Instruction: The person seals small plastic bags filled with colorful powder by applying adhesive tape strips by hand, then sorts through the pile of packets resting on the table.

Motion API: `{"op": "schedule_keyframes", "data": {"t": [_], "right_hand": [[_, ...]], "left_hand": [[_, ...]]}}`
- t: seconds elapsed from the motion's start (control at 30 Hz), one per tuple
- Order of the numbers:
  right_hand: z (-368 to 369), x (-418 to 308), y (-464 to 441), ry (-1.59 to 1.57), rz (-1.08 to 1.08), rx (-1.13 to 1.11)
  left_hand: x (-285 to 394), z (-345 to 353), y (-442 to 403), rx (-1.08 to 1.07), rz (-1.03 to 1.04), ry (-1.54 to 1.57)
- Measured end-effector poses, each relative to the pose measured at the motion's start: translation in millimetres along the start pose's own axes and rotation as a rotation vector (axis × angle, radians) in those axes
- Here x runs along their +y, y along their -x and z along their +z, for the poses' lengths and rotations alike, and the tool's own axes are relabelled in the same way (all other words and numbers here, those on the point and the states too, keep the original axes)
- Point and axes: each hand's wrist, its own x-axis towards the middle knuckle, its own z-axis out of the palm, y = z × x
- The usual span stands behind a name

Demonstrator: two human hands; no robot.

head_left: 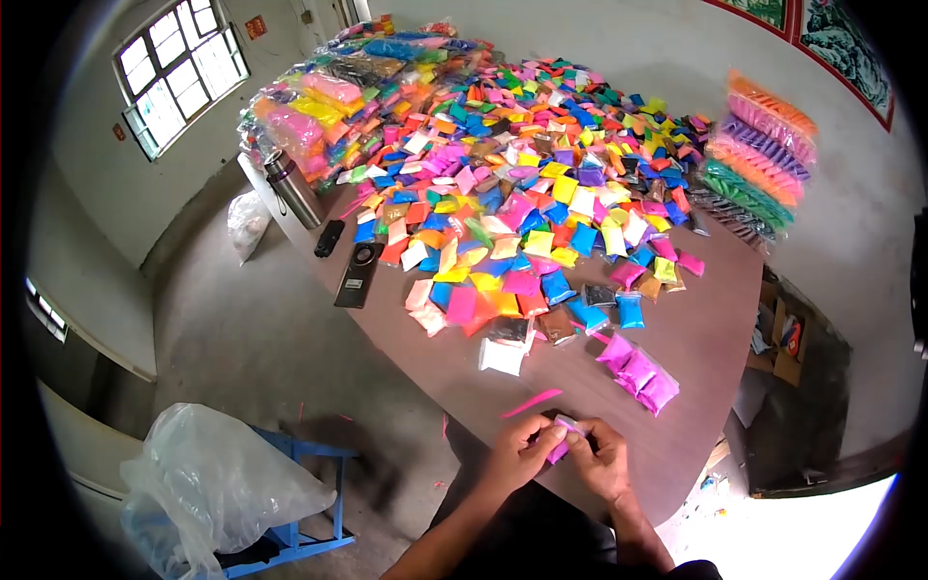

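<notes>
Near the front edge of the table, my left hand (519,452) and my right hand (603,462) pinch a small magenta packet (558,451) between thumbs and fingers. Its upper edge looks clear or pale, and the fingers cover part of it. A thin pink strip (532,402) lies flat just beyond my left hand. Farther out to the right rests a joined row of magenta packets (638,375). A white packet (501,358) lies at the near edge of a large heap of small coloured packets (522,213).
On the table's (667,464) left side stand a steel flask (297,193), a dark phone-like device (359,275) and a small black object (329,238). Bundled packet strips (759,159) are stacked at right. A plastic bag (213,483) covers a blue stool (324,493); a cardboard box (788,343) sits below right.
</notes>
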Motion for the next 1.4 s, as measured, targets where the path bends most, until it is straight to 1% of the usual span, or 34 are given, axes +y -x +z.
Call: {"op": "schedule_keyframes", "data": {"t": [0.1,0.2,0.27,0.3,0.37,0.5,0.57,0.63,0.73,0.8,0.93,1.0,1.1,1.2,1.3,1.4], "right_hand": [[-7,11,2,-0.076,0.021,0.003],[-9,13,1,-0.161,-0.013,0.014],[-8,8,0,-0.220,-0.042,0.058],[-8,9,-2,-0.221,-0.048,0.058],[-8,13,-2,-0.225,-0.020,0.065],[-5,8,0,-0.205,0.034,0.110],[-6,7,-1,-0.186,0.050,0.063],[-7,1,0,-0.170,0.090,0.067],[-9,9,-1,-0.205,0.035,0.057],[-8,13,0,-0.218,0.004,0.109],[-3,13,0,-0.219,-0.018,0.126],[-2,8,1,-0.252,0.003,0.108],[-2,8,-1,-0.178,-0.017,0.090],[-5,12,0,-0.184,-0.034,0.069],[-7,13,1,-0.264,-0.009,0.096],[-6,19,-2,-0.309,0.008,0.152]], "left_hand": [[-3,4,-2,0.032,0.024,0.027],[7,4,-1,0.023,0.000,0.032],[9,0,0,-0.066,-0.032,-0.062],[8,-2,-1,-0.066,-0.026,-0.065],[5,-6,-2,-0.110,-0.101,-0.203],[7,-2,-2,-0.087,-0.144,-0.080],[7,-3,0,-0.065,-0.085,-0.193],[13,-4,1,-0.082,-0.095,-0.163],[24,2,0,-0.122,-0.105,-0.070],[35,9,-3,-0.077,0.050,-0.105],[10,2,-1,-0.106,0.040,-0.227],[6,2,0,-0.084,-0.028,-0.130],[6,-1,1,-0.069,-0.029,-0.128],[8,-2,0,-0.096,-0.048,-0.128],[31,4,-1,-0.105,-0.045,-0.042],[16,1,0,-0.114,-0.101,-0.018]]}}
